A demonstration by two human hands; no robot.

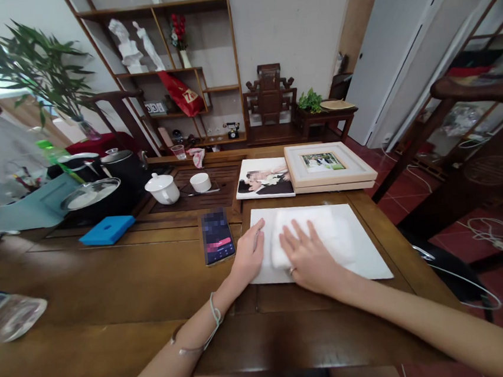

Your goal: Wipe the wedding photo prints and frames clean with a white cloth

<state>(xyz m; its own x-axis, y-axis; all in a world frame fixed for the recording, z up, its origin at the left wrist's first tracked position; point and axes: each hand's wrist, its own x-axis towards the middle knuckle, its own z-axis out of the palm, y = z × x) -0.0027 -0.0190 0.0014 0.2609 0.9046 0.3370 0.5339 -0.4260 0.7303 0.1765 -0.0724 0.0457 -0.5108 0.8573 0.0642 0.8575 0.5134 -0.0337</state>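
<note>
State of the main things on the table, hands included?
Right hand: open, spread on white pad
Left hand: at left edge of white board, grip unclear
White pad: lying on board
White board: lying flat
Phone: face up, lit
White teapot: covered
Black pan: covered
White cup: upright

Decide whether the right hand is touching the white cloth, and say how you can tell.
Touching: the head view shows the right hand laid palm-down on the white cloth, fingers spread over its top.
</note>
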